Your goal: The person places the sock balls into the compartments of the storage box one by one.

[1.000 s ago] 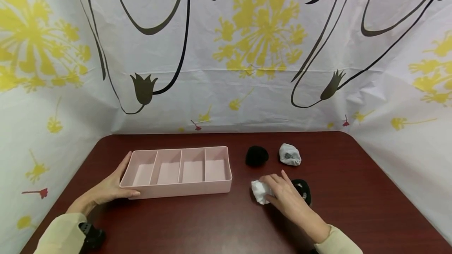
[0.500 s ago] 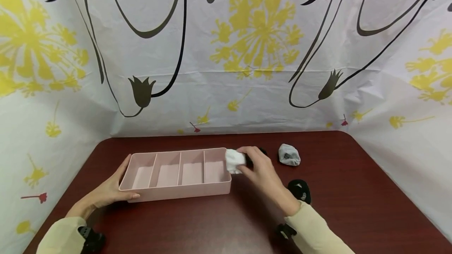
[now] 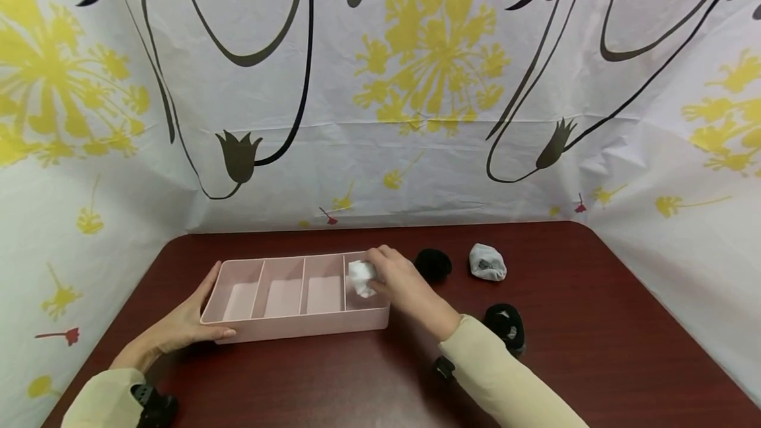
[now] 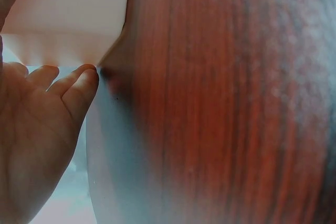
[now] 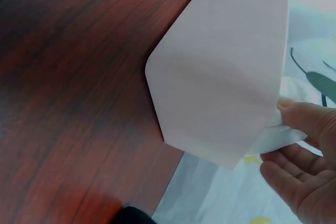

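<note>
Right hand [image 3: 395,279] pinches a white sock ball [image 3: 361,278] between curled fingers, holding it over the rightmost compartment of the pink tray [image 3: 297,329] — whether the ball touches the tray floor cannot be told. Left hand [image 3: 178,322] rests against the tray's left end, fingers straight along the wall, thumb on the front edge. On the table [image 3: 594,349], right of the tray: a black ball [image 3: 432,263], a grey ball [image 3: 487,261] and a black roll [image 3: 506,323] — all apart from one another.

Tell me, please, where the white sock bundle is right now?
In the head view, the white sock bundle is held by the right hand over the rightmost compartment of the pink tray.
</note>
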The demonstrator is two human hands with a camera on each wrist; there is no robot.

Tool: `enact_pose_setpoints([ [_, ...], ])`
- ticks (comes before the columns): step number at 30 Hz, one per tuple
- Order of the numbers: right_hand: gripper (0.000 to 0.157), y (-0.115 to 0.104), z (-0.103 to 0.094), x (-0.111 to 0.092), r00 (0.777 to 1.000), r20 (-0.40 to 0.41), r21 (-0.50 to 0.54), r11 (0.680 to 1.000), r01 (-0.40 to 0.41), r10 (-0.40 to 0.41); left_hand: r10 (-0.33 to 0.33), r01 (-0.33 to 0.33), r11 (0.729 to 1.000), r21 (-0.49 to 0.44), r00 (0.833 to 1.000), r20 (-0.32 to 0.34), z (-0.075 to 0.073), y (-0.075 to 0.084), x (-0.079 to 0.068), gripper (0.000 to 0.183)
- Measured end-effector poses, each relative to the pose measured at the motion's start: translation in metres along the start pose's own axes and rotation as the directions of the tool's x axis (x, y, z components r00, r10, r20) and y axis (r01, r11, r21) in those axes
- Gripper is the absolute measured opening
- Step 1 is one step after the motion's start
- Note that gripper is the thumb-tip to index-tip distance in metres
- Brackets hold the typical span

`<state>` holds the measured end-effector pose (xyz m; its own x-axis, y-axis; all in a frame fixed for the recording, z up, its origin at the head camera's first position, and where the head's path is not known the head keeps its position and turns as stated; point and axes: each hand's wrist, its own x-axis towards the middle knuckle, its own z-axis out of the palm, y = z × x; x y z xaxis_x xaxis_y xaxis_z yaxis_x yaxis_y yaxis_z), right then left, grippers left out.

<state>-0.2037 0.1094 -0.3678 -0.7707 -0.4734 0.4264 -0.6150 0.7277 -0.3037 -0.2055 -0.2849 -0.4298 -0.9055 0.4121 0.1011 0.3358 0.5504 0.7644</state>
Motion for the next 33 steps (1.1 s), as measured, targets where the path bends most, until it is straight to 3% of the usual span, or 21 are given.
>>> enact_pose_setpoints([
  [5, 0.036, -0.005, 0.009, 0.008, 0.995, 0.094, -0.162, 0.985, 0.060, -0.045, -0.009, 0.009, 1.000, -0.015, 1.000, 0.000, 0.000, 0.000, -0.001, 0.121],
  [9, 0.035, -0.009, 0.016, 0.013, 0.984, 0.171, -0.318, 0.941, 0.112, -0.059, -0.016, 0.016, 0.999, -0.035, 1.000, 0.006, 0.001, 0.000, -0.001, 0.121],
  [14, 0.023, -0.017, 0.020, 0.021, 0.957, 0.288, -0.433, 0.894, 0.114, 0.017, -0.017, 0.018, 0.998, -0.059, 1.000, 0.015, 0.001, 0.000, -0.001, 0.120],
  [19, 0.016, -0.018, 0.024, 0.024, 0.942, 0.328, -0.431, 0.898, 0.091, 0.063, -0.019, 0.020, 0.998, -0.062, 1.000, 0.017, 0.001, 0.000, 0.000, 0.120],
  [26, 0.016, -0.016, 0.024, 0.022, 0.946, 0.322, -0.482, 0.866, 0.131, 0.035, -0.033, 0.034, 0.999, -0.042, 0.999, 0.025, 0.000, 0.002, 0.002, 0.120],
  [29, 0.024, -0.016, 0.019, 0.020, 0.941, 0.335, -0.453, 0.883, 0.118, 0.046, -0.054, 0.055, 0.998, -0.025, 0.998, 0.033, 0.000, 0.003, 0.002, 0.119],
  [33, 0.042, -0.014, 0.007, 0.013, 0.951, 0.309, -0.355, 0.930, 0.095, 0.021, -0.047, 0.048, 0.999, -0.020, 0.998, 0.029, 0.000, 0.002, 0.001, 0.119],
])
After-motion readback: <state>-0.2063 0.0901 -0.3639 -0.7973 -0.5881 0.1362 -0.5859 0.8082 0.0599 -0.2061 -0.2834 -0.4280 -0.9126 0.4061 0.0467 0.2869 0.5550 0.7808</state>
